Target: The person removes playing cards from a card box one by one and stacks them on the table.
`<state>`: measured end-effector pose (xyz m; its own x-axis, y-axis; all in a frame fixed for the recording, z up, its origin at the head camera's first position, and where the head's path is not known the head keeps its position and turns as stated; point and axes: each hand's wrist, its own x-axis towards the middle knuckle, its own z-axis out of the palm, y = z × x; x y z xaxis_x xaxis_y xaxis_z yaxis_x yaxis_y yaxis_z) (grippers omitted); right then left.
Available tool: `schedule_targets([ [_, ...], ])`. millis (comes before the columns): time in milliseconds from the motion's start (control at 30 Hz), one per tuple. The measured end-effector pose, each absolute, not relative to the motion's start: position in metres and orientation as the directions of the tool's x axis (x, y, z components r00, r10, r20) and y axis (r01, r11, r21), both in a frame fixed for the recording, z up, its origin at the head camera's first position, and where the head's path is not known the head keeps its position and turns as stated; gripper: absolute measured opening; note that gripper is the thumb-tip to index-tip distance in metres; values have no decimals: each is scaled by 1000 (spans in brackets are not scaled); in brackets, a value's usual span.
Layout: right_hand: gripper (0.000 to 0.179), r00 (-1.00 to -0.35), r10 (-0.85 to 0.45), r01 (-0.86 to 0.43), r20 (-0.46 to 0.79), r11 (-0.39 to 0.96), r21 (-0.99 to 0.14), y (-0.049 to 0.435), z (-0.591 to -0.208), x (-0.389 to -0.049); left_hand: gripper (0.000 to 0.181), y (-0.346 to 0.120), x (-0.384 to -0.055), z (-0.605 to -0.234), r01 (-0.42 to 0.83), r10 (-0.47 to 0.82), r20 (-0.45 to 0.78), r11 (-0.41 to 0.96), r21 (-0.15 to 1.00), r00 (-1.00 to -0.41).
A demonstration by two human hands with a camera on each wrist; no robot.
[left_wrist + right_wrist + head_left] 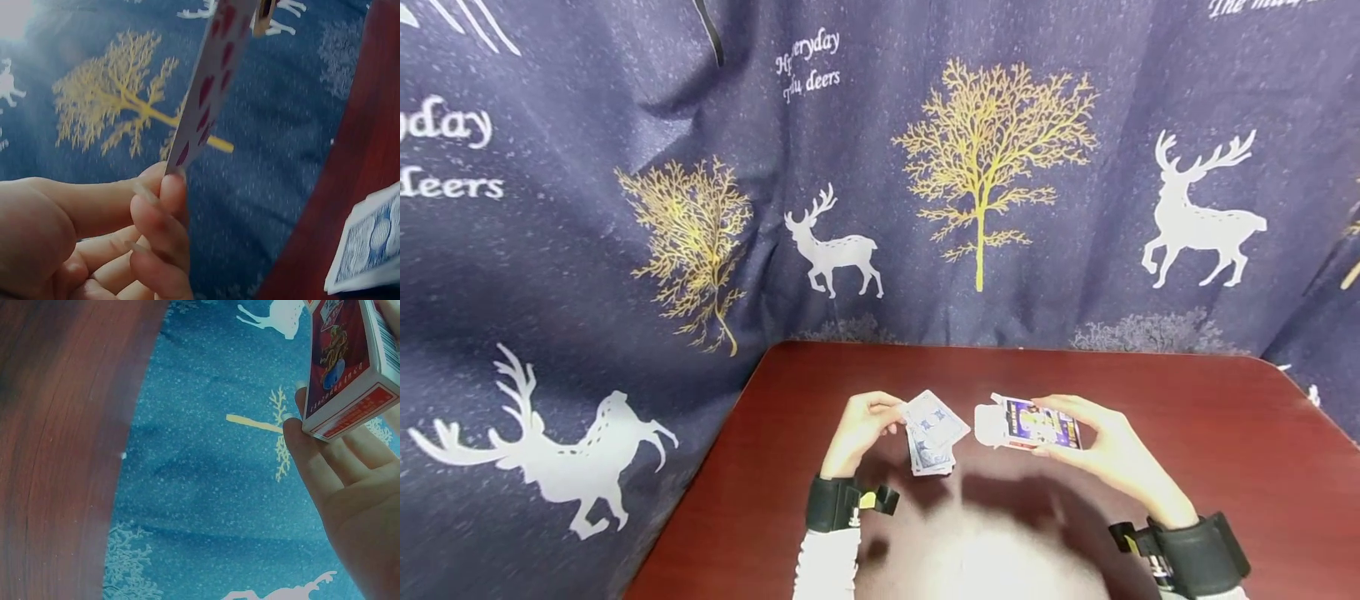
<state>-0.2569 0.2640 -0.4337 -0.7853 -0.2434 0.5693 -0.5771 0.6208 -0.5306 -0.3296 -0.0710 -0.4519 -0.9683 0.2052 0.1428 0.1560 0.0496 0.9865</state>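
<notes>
L hand (867,425) pinches a card (936,419) btwn thumb & fingers, red hearts on its face. Card pile (931,461), blue backs showing, sits just R of L hand, partly behind that card. R hand (1101,429) grips card box (1037,424), flap out twd L hand, above bench (1210,408).

head: looks forward and down from above, is the farthest, takes in table (1225,433) and curtain (865,150) | left wrist: very near to left fingers (159,225), faces curtain, sideways | right wrist: very near to right fingers (315,465), likewise | shared: head/left wrist, playing cards (936,422); head/right wrist, card box (1039,424)
</notes>
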Motion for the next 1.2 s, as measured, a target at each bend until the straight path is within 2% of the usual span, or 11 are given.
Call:
schedule_targets([
  [300,59,-778,-219,-566,589,652,-505,275,-430,-258,15,-59,-357,-468,175,93,166,97,980,-982],
  [567,57,-798,-203,-551,567,628,-550,276,-435,-256,11,-42,-370,-494,133,19,135,355,925,-991],
  [867,56,-777,-241,-586,582,616,-526,273,-436,-257,9,-42,-371,-506,89,-27,112,437,895,-993],
  [1200,57,-774,-254,-593,579,611,-524,270,-440,-259,4,-43,-368,-510,95,-92,172,545,833,-981],
])
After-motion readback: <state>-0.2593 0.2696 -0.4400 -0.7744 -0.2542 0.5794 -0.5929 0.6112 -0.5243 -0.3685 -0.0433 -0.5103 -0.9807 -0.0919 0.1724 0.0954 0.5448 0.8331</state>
